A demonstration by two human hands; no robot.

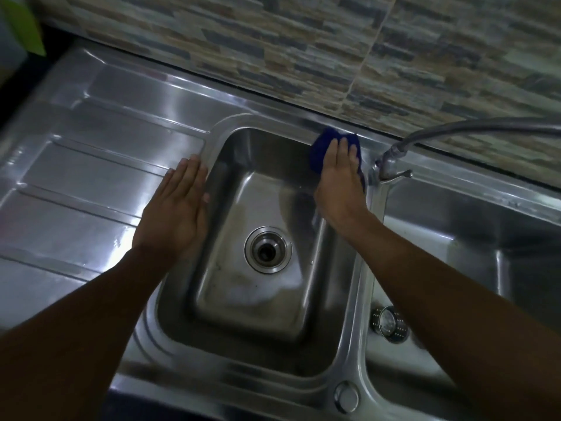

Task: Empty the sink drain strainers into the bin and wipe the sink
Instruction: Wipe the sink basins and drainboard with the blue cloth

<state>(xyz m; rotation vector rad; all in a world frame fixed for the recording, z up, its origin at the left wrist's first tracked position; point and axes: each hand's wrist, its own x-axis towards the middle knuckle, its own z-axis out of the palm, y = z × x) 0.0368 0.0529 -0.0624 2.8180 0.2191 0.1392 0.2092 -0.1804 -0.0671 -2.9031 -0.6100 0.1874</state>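
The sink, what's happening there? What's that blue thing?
A person is wiping the sink. Their right hand presses a blue cloth flat on the back rim of the left basin, near the tap. Their left hand rests flat on the drainboard beside that basin. The basin's drain is open, with no strainer in it. A metal strainer sits in the right basin.

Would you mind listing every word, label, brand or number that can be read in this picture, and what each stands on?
No text can be read anywhere in this view.
The steel sink, the tap, the blue cloth and the strainer basket show no label, brand or number.
The green thing in the top left corner is blurred and cut off; no writing shows on it.
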